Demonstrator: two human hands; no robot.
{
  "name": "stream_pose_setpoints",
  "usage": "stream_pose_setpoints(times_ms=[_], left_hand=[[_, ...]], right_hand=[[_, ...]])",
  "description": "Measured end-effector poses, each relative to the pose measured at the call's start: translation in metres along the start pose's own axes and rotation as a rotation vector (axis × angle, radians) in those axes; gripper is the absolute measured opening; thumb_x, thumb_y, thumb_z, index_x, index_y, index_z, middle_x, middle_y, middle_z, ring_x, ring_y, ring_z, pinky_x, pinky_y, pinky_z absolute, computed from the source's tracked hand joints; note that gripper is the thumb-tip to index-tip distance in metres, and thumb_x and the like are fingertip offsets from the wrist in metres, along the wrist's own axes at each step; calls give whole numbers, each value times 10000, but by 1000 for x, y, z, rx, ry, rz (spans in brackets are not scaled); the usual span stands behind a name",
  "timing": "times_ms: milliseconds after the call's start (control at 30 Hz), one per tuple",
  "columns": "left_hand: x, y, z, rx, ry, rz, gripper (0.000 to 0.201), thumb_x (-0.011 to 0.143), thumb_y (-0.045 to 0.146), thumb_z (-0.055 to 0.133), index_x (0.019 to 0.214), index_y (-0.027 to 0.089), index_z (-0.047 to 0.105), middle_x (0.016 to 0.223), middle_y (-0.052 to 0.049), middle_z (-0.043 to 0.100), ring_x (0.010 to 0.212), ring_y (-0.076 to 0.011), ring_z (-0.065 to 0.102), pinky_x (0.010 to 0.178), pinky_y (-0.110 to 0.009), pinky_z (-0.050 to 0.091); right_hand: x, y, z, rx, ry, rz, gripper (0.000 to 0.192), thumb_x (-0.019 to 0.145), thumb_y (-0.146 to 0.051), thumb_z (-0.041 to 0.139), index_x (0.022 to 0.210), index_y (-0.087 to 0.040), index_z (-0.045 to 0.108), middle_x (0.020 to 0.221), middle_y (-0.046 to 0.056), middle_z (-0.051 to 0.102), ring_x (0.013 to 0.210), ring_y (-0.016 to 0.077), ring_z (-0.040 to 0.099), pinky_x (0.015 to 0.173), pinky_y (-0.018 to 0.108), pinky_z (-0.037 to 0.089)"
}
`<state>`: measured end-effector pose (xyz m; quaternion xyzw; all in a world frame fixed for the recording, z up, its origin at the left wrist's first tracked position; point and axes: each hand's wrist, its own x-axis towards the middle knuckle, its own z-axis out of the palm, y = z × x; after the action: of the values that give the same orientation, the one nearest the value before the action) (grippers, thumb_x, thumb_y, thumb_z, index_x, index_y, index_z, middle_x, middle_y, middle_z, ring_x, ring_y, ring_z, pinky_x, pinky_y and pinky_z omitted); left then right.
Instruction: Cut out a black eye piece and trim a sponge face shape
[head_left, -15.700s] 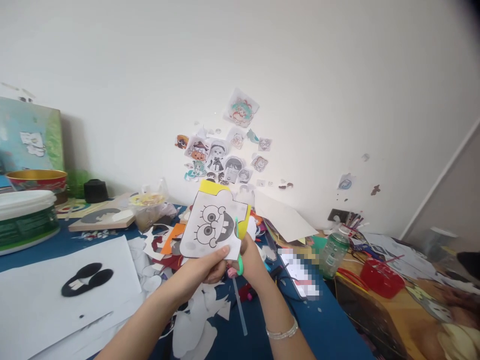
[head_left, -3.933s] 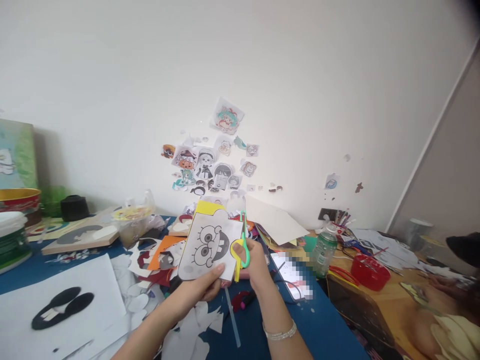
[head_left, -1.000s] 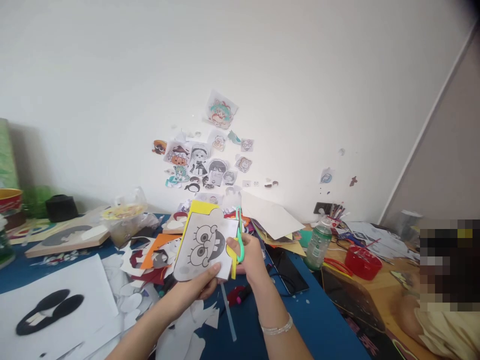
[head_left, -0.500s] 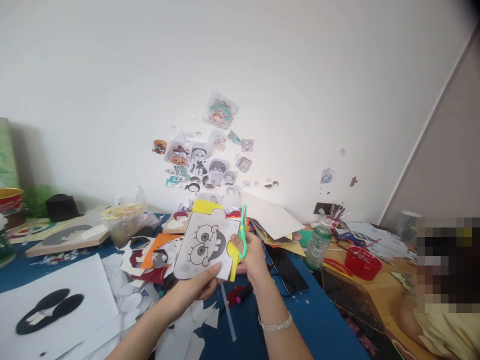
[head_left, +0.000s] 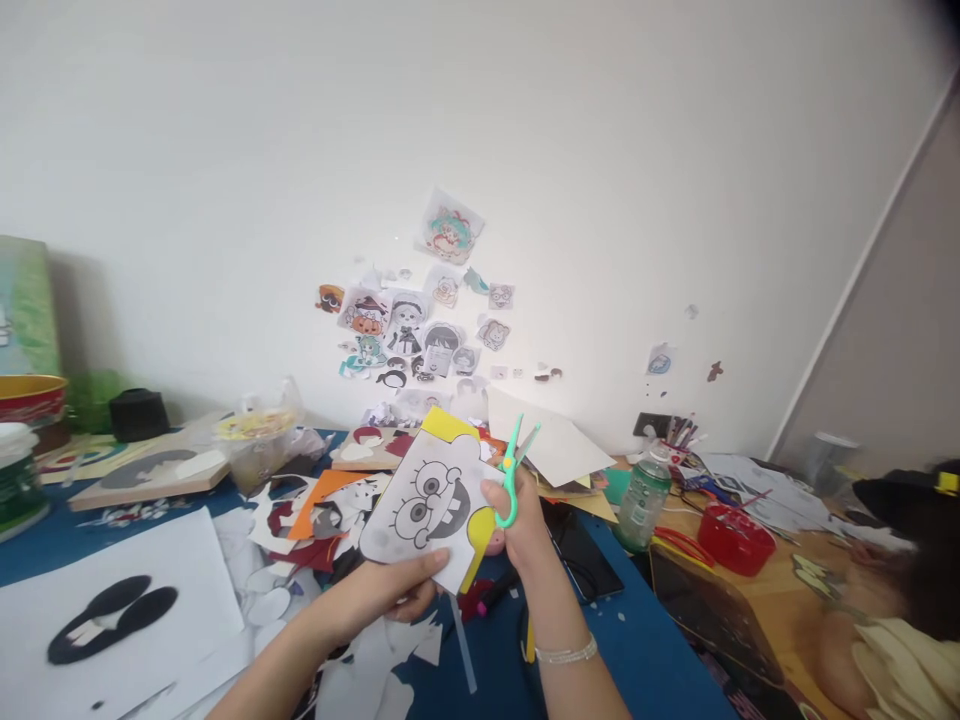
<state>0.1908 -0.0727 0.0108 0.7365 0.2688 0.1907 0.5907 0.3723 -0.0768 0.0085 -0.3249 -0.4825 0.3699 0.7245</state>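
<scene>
My left hand (head_left: 412, 585) pinches the lower edge of a cartoon-face printout (head_left: 409, 480), its thumb on top and fingers underneath. A yellow sheet (head_left: 448, 424) lies behind the printout and shows at the top and right edges. My right hand (head_left: 523, 525) holds mint-green scissors (head_left: 510, 462) by the handle loops at the sheets' right edge. The blades point up and stand apart, with no paper visible between them. The right thumb also touches the printout's edge.
Paper scraps (head_left: 330, 520) litter the blue tabletop (head_left: 630, 660). A large printed sheet (head_left: 180, 570) lies front left. On the right are a green bottle (head_left: 645, 500), a red container (head_left: 735, 540) and another person's arm (head_left: 840, 650). Cut-out drawings cover part of the wall (head_left: 225, 200).
The printout and yellow sheet have tilted clockwise and shifted slightly right. The scissors have moved right, and their blades have spread apart. The view has shifted a little.
</scene>
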Motion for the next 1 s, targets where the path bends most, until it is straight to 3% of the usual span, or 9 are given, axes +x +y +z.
stream_pose_setpoints(times_ms=[267, 467, 567, 633, 767, 867, 1000], left_hand=[[-1, 5, 2, 13, 32, 1, 540, 789, 546, 391, 391, 181, 388, 368, 41, 352, 403, -79, 296, 495, -235, 290], [1, 5, 4, -53, 103, 44, 433, 735, 524, 505, 484, 171, 493, 430, 25, 475, 419, -91, 372, 496, -233, 349], [1, 6, 3, -118, 218, 21, 333, 669, 498, 601, 647, 166, 586, 593, -23, 613, 589, -154, 538, 627, -263, 444], [0, 8, 3, -182, 262, -11, 383, 637, 486, 639, 851, 171, 606, 823, -72, 667, 773, -211, 592, 687, -296, 479], [-1, 12, 7, -307, 302, -16, 607, 628, 483, 655, 1146, 209, 494, 1172, -121, 570, 1018, -273, 554, 779, -356, 500], [1, 15, 11, -398, 406, 3, 672, 642, 494, 647, 1216, 226, 423, 1226, -129, 534, 1040, -279, 555, 812, -380, 502], [4, 17, 10, -405, 552, -90, 671, 630, 469, 675, 1195, 210, 422, 1177, -147, 569, 940, -285, 611, 720, -390, 543]], right_hand=[[0, 6, 0, -80, 142, -2, 352, 582, -288, 703, 887, -163, 578, 816, 32, 625, 736, 182, 574, 660, 287, 460], [1, 8, 1, -174, 186, -21, 329, 605, -302, 668, 889, -167, 570, 819, 35, 608, 744, 190, 560, 663, 293, 452], [2, 7, 5, -233, 241, -58, 299, 587, -281, 650, 851, -163, 570, 821, 42, 612, 760, 201, 559, 683, 302, 448], [2, 3, 8, -262, 264, -74, 285, 571, -271, 639, 822, -160, 563, 803, 46, 614, 749, 205, 558, 681, 309, 448], [0, -3, 13, -300, 275, -99, 266, 546, -272, 625, 778, -163, 553, 773, 48, 614, 751, 216, 559, 686, 321, 449], [0, -1, 14, -332, 282, -127, 256, 543, -267, 618, 769, -165, 555, 756, 44, 609, 760, 218, 560, 699, 324, 448], [2, 5, 12, -327, 277, -164, 255, 542, -262, 630, 768, -166, 561, 769, 43, 612, 765, 215, 565, 717, 326, 449]])
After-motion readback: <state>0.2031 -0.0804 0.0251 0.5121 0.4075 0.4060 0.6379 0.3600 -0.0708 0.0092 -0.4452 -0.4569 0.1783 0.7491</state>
